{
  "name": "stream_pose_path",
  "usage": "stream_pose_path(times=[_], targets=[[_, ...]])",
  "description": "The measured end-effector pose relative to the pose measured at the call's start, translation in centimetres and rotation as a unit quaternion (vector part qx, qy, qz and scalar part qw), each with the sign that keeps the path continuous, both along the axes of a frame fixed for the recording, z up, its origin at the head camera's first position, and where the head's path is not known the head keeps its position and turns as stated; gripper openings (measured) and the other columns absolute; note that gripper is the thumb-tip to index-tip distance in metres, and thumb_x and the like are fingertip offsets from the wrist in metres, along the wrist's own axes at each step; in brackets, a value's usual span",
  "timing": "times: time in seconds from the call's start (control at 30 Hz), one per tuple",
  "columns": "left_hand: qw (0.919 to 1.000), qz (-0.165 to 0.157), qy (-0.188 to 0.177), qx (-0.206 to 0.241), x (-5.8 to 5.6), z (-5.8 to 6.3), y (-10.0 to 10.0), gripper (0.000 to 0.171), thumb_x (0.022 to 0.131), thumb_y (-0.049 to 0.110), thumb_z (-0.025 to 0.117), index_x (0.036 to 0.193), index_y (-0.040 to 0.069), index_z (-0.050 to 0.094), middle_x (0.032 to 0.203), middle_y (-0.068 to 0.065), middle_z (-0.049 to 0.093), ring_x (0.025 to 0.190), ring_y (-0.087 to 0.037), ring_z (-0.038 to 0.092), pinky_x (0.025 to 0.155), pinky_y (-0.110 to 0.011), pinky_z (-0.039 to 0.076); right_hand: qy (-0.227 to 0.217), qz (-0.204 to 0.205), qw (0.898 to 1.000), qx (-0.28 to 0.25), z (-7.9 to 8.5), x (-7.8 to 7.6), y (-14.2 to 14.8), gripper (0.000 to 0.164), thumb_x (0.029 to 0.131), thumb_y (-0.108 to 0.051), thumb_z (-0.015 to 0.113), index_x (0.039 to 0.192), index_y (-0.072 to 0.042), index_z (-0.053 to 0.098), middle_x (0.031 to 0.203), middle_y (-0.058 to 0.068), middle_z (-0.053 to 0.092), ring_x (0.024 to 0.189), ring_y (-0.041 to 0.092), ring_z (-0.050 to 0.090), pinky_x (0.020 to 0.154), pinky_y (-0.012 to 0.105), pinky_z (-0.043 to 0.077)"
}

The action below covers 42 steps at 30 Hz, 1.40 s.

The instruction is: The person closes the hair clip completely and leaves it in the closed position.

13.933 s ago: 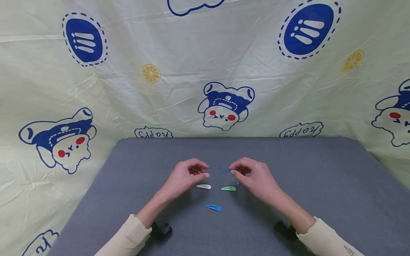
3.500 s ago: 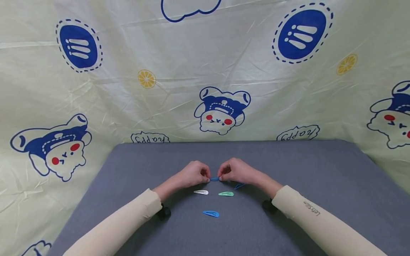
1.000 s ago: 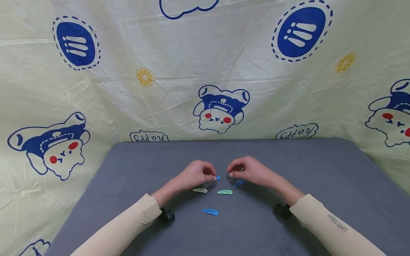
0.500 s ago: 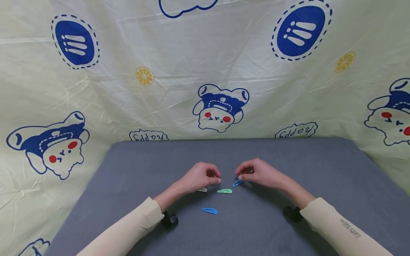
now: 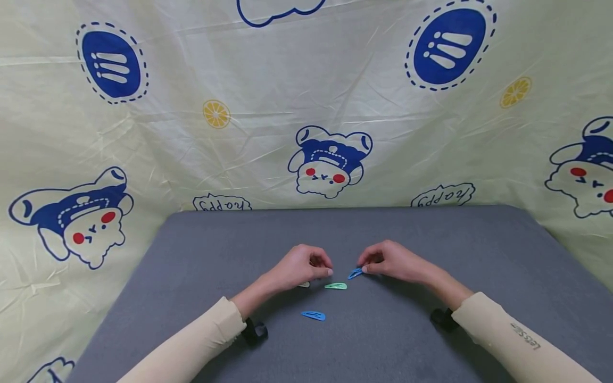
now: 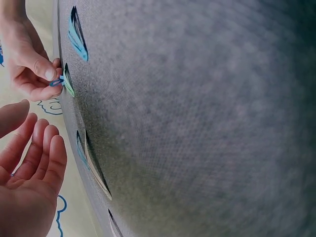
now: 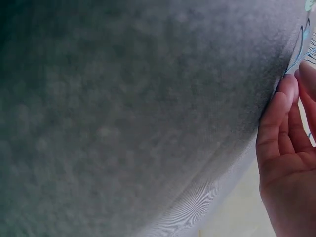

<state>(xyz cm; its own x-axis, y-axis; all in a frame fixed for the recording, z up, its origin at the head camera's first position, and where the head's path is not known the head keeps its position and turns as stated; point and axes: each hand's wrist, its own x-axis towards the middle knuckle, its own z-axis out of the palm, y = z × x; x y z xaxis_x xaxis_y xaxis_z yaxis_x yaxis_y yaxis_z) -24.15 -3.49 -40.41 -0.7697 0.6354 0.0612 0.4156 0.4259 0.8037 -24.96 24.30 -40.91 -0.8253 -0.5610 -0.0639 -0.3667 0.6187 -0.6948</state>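
My right hand pinches a blue snap hair clip by one end between thumb and fingertips, low over the table. The left wrist view shows that blue clip jutting from the fingertips. My left hand hovers palm inward with relaxed fingers, holding nothing, as its fingers show. A green hair clip lies between the hands. Mostly covered by the left hand is a white hair clip. Beside a pale clip, the left wrist view shows another blue clip, hidden in the head view.
Nearer the body lies one more blue hair clip. A further pale clip is at the lower edge of the left wrist view. Grey cloth covers the table, and a printed curtain hangs behind it.
A second ago my left hand held a blue clip; it has let go. My right hand has moved right and down and now pinches the blue clip that lay at the right.
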Motion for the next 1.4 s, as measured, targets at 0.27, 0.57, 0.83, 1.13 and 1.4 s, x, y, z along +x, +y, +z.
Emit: stream_pose_path(times=[0.27, 0.57, 0.83, 1.13, 1.4], targets=[[1.0000, -0.001, 0.003, 0.001, -0.01, -0.18, -0.11, 0.005, 0.091, 0.016, 0.070, 0.094, 0.014, 0.073, 0.084, 0.005, 0.065, 0.078, -0.014, 0.058, 0.067, -0.026, 0.047, 0.007, 0.013, 1.000, -0.005, -0.11, -0.11, -0.04, 0.009, 0.090, -0.011, 0.071, 0.099, -0.011, 0.073, 0.081, -0.003, 0.064, 0.073, 0.015, 0.055, 0.065, 0.027, 0.046], [1.0000, 0.001, 0.001, 0.003, 0.00, -0.19, -0.31, 0.005, 0.091, 0.016, 0.071, 0.095, 0.013, 0.073, 0.084, 0.005, 0.066, 0.078, -0.015, 0.058, 0.067, -0.026, 0.047, 0.029, 0.013, 0.999, 0.002, -0.19, 0.04, -0.03, 0.006, 0.089, -0.011, 0.073, 0.095, -0.012, 0.073, 0.078, -0.005, 0.061, 0.069, 0.012, 0.052, 0.062, 0.026, 0.044], [1.0000, 0.007, 0.002, 0.003, 0.08, -0.20, -0.37, 0.006, 0.091, 0.016, 0.071, 0.095, 0.012, 0.073, 0.083, 0.005, 0.066, 0.077, -0.013, 0.059, 0.067, -0.026, 0.047, 0.029, 0.010, 1.000, -0.002, -0.13, 0.22, -0.14, 0.004, 0.088, -0.011, 0.074, 0.089, -0.010, 0.070, 0.076, -0.005, 0.060, 0.069, 0.013, 0.052, 0.062, 0.027, 0.043], [0.9999, 0.014, 0.001, 0.000, 0.20, -0.21, -0.53, 0.007, 0.091, 0.017, 0.071, 0.096, 0.012, 0.073, 0.083, 0.006, 0.065, 0.077, -0.013, 0.058, 0.068, -0.026, 0.048, 0.025, 0.002, 1.000, 0.011, 0.02, 0.40, -0.36, 0.005, 0.090, -0.012, 0.072, 0.087, -0.014, 0.068, 0.080, -0.007, 0.062, 0.074, 0.015, 0.054, 0.065, 0.028, 0.043], [0.9998, 0.018, 0.006, 0.005, 0.19, -0.16, -0.77, 0.007, 0.090, 0.017, 0.072, 0.096, 0.013, 0.073, 0.083, 0.006, 0.065, 0.078, -0.012, 0.059, 0.069, -0.027, 0.048, 0.035, -0.010, 0.999, 0.000, 0.23, 0.71, -0.73, 0.004, 0.091, -0.015, 0.071, 0.089, -0.015, 0.068, 0.079, -0.006, 0.062, 0.072, 0.014, 0.054, 0.063, 0.027, 0.044]])
